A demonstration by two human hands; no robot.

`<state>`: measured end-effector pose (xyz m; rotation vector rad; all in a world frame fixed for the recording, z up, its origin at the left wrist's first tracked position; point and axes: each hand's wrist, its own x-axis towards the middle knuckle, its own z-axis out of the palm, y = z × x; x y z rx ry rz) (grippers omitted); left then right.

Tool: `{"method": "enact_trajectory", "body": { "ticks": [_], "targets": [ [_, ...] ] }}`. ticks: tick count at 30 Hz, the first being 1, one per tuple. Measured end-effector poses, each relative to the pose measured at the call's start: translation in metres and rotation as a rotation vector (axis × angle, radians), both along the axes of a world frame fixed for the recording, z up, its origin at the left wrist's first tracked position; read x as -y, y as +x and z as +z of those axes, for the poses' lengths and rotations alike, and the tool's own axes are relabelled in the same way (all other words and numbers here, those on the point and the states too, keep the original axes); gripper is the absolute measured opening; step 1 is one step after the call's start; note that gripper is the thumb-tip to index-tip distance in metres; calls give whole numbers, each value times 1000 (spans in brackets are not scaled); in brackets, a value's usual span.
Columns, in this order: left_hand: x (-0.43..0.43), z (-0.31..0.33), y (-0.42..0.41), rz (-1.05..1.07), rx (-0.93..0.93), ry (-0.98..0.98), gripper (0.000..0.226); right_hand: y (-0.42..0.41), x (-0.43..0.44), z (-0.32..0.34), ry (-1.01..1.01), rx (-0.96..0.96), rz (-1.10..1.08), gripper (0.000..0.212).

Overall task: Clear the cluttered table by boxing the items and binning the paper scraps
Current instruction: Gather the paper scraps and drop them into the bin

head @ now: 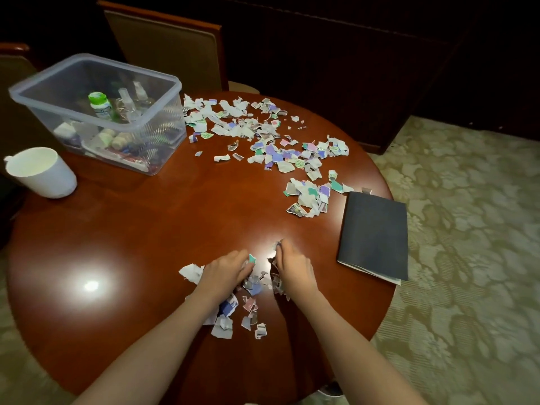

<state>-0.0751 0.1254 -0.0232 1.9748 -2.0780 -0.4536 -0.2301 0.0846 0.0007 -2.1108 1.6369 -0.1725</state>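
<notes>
Forearms reach in from the near edge; left hand (226,270) and right hand (293,268), fingers curled round paper scraps (251,290), rake a small heap together on the worktop (131,244). Binning step, I'd say: next, lift this heap across to the white bin (41,171).

Scraps (271,150) scattered; clear box (171,118) seemingly part-filled.

Dim room, lit from overhead. Two glare patches on the table (146,217), at 6 and 8 o'clock. Black toward 12. Edges bowed and soft.
</notes>
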Motion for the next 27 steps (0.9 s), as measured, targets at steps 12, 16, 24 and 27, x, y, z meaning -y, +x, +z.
{"method": "enact_trajectory", "body": {
  "ticks": [12,16,24,27],
  "targets": [
    [31,42,-9,321,-363,19,16,-18,2,15,-29,33,-109,29],
    [41,55,-22,367,-488,-55,15,-29,3,24,-70,63,-149,32],
    [59,77,-70,336,-621,-84,16,-65,-9,29,-55,104,-350,32],
    [64,81,-94,281,-642,-63,16,-84,-15,28,-88,86,-405,32]
  ]
}}
